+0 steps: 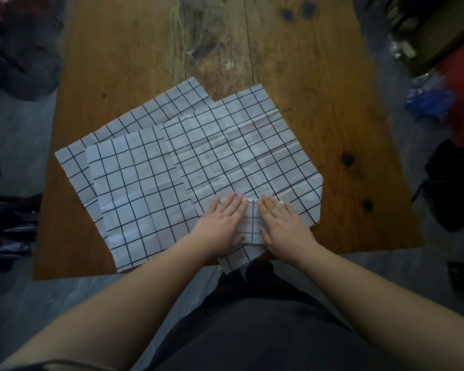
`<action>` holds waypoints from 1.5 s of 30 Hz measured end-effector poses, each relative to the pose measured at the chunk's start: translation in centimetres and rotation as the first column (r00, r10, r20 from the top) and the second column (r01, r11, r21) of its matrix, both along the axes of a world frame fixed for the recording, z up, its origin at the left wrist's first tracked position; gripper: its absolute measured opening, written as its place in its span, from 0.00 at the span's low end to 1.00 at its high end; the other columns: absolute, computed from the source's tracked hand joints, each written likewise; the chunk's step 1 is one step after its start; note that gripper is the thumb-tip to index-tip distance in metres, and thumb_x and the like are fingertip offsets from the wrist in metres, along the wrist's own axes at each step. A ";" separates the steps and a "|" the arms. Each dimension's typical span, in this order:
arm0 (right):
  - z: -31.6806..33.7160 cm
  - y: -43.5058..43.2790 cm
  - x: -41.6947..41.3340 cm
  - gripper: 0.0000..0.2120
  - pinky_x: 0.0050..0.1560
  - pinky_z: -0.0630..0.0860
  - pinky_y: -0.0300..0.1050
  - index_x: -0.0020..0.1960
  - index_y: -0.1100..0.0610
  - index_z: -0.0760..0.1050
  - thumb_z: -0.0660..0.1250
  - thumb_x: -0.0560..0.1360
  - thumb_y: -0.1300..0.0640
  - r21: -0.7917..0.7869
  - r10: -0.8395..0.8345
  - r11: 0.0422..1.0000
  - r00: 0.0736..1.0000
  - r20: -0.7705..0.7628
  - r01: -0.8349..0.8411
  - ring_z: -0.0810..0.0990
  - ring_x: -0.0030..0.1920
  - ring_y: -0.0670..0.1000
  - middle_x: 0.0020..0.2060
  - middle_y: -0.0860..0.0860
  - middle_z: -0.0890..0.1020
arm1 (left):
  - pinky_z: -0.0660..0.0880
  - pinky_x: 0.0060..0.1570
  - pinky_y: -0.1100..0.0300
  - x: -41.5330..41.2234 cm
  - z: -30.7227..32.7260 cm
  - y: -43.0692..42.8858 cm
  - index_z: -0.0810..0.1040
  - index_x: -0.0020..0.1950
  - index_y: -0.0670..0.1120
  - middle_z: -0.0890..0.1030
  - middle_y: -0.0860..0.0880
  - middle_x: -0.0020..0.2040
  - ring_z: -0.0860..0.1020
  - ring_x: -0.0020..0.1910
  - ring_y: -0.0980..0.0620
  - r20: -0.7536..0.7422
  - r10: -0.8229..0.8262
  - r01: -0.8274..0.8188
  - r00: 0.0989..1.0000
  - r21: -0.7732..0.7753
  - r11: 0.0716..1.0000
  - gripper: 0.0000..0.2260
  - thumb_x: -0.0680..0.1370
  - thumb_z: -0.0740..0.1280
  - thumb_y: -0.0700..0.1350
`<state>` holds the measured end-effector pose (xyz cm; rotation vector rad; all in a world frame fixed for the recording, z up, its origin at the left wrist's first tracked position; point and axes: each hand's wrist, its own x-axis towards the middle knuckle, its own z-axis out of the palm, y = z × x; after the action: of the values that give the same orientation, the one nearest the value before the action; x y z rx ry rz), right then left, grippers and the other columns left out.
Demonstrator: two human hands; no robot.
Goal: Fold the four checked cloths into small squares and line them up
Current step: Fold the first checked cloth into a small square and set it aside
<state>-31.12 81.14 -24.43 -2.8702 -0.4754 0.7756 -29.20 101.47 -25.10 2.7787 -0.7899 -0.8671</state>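
The left hand (220,223) and right hand (281,223) lie flat with straight fingers, grip released. They press a folded cloth (253,223) at the near edge of the worktop (306,62), and its near end hangs over. Behind it, three open cloths (140,188) overlap, with open wood past them.

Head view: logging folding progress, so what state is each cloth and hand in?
Folded cloth: folded small, pressed under both hands.
Right cloth: spread open, creased.
Middle cloth: spread open, overlapping its neighbours.
Back cloth: spread open, mostly covered.
Left hand: flat, fingers straight, pressing.
Right hand: flat, fingers straight, pressing.
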 end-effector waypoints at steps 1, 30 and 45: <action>-0.2 0.5 0.0 0.30 0.79 0.36 0.49 0.83 0.54 0.41 0.47 0.85 0.47 0.016 0.001 1.000 1.000 -0.003 -0.001 0.38 0.81 0.48 0.82 0.50 0.42 | 0.37 0.79 0.47 -0.1 0.0 -0.7 0.38 0.82 0.47 0.39 0.48 0.82 0.37 0.81 0.50 0.011 0.002 -0.002 1.000 -0.020 1.000 0.37 0.83 0.56 0.58; -0.7 0.8 -0.7 0.31 0.80 0.36 0.50 0.82 0.54 0.42 0.49 0.84 0.47 -0.008 -0.025 1.000 0.999 0.024 0.025 0.39 0.81 0.49 0.82 0.52 0.44 | 0.36 0.79 0.50 -0.4 -1.3 -1.3 0.36 0.82 0.46 0.36 0.47 0.82 0.35 0.80 0.50 0.035 -0.026 0.027 0.999 -0.042 0.999 0.34 0.83 0.55 0.43; -1.0 -2.9 -1.4 0.30 0.79 0.51 0.50 0.82 0.54 0.54 0.57 0.83 0.49 0.076 -0.245 0.967 0.969 0.020 0.243 0.55 0.80 0.51 0.80 0.51 0.59 | 0.36 0.79 0.51 -1.4 -1.9 3.2 0.37 0.82 0.47 0.37 0.48 0.82 0.35 0.80 0.51 -0.017 0.070 -0.070 0.997 -0.007 0.997 0.34 0.84 0.54 0.53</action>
<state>-32.53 78.20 -25.44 -2.8027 -0.1444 0.6613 -30.65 104.64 -26.97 2.7707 -0.6866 -0.8724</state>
